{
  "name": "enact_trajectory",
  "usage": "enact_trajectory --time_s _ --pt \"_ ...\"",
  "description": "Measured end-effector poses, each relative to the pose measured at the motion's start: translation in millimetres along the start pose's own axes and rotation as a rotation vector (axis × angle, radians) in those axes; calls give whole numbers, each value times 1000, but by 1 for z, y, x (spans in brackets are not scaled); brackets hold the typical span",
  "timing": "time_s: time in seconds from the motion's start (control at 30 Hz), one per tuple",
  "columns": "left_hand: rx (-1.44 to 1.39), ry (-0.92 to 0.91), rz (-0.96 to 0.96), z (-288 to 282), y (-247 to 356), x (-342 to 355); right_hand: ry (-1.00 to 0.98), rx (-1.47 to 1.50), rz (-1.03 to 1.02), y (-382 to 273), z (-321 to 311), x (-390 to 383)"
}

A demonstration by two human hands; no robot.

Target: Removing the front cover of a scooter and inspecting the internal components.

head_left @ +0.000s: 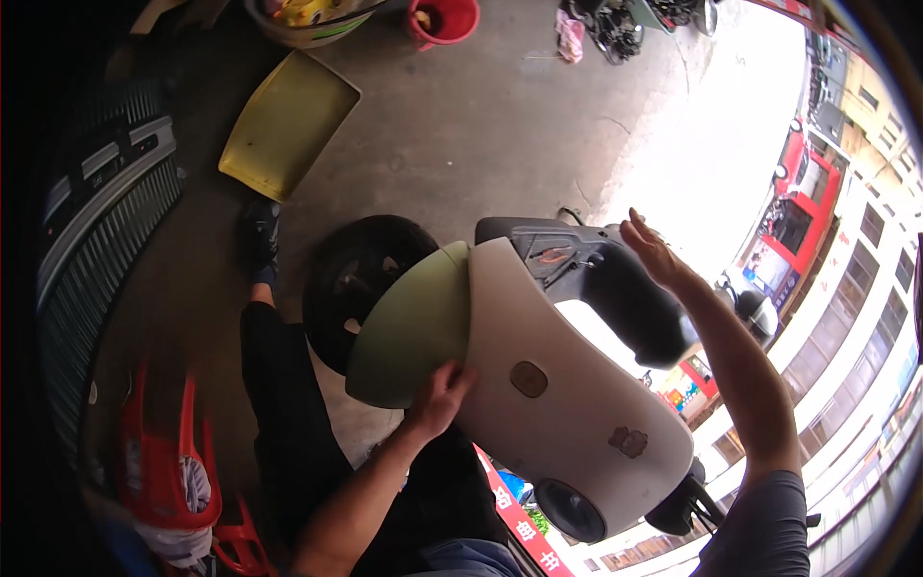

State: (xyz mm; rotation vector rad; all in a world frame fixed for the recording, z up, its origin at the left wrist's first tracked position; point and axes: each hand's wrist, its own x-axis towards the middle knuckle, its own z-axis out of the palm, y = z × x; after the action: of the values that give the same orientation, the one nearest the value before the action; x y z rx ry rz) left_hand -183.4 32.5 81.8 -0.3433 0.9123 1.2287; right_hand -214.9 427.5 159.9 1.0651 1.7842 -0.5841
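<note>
White scooter panel (567, 418) bears a badge (529, 379), left hand (442, 397) curled alongside, grip unclear, right hand (654, 252) open.

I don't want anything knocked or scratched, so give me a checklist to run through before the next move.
1. Left hand at the seam between green fender and white panel: ok, fingers at the seam.
2. Right hand free: ok, no object visible in it.
3. Dark plastic behind the panel free of loose tools: not ok, a red tool lies there.
4. Shoe clear of wheel: ok, a gap shows.
5. Yellow tray clear of wheel: ok, apart on the floor.
6. Panel fixings undone: cannot tell, none shows clearly.
</note>
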Motion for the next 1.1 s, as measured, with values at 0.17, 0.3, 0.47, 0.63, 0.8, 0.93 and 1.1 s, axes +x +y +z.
enact_trajectory --time_s 0.17,0.3,0.47,0.63,0.8,0.93,1.1 --pt "-281 114 -81 4 -21 3 -199 -69 25 -22 -12 -86" --pt "-225 163 -109 9 -23 8 -155 -23 50 3 -6 -132" --pt "-218 209 -94 11 -22 9 -288 -160 14 -3 40 -155" --pt "-145 179 -113 -3 -21 -3 238 -166 -56 -26 -79 -108" --pt "-152 134 -82 6 -24 6 -330 -207 -41 -9 24 -119" --pt "-137 210 -109 -2 -41 -4 -201 -251 -2 -4 17 -114" --pt "-153 169 -102 0 -10 -7 84 -179 71 1 -90 -97"
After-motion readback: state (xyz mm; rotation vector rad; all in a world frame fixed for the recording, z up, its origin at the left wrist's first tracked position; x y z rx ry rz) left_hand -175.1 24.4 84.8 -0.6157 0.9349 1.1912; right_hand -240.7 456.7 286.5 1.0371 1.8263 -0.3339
